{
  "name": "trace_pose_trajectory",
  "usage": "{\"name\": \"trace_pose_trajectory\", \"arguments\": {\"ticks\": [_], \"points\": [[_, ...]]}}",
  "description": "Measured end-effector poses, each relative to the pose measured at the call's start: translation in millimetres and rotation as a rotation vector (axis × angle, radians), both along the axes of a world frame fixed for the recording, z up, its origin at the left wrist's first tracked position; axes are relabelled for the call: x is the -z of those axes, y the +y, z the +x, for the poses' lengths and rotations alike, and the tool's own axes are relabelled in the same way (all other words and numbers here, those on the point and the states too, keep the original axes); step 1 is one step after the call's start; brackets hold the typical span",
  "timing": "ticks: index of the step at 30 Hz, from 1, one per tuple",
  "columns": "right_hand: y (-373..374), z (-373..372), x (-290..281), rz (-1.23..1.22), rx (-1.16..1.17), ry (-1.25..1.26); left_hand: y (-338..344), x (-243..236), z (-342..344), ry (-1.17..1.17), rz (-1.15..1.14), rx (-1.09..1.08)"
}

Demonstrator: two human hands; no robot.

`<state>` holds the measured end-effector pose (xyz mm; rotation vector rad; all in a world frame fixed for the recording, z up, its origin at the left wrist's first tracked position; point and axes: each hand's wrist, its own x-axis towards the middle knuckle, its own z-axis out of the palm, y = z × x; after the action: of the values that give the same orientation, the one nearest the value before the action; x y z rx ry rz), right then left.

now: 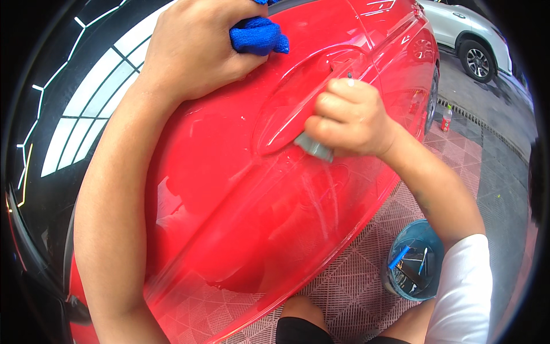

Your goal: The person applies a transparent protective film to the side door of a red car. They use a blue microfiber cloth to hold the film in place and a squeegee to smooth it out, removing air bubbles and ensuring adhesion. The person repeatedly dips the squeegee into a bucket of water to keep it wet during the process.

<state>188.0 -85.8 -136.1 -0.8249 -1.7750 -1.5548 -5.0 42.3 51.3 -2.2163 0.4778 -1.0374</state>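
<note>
Upper left, my left hand (200,49) clutched bunched blue cloth (256,36); right of centre, my right hand (350,117) gripped squarish grey pad (314,148) at glossy red car door (229,189); probably rubbing; even strokes seemed needed next.

Downward fisheye view from the head
</note>
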Motion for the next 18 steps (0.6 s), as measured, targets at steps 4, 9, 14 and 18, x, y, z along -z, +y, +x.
{"name": "trace_pose_trajectory", "arguments": {"ticks": [4, 9, 14, 18], "points": [[13.1, -29.1, 4.8, 0.016, -0.007, -0.017, 5.0, 0.2, 2.5, 0.038, -0.03, 0.009], [-1.7, -1.4, 1.7, -0.042, 0.022, 0.034, -8.1, 3.1, -2.5, 0.005, 0.044, -0.044], [14.9, -32.4, 5.8, 0.035, -0.008, 0.009, 3.8, 1.2, -1.0, 0.0, -0.023, -0.073], [8.5, -23.9, 11.5, 0.023, -0.011, 0.12, 6.8, 0.5, -0.6, 0.003, -0.024, -0.011]]}}
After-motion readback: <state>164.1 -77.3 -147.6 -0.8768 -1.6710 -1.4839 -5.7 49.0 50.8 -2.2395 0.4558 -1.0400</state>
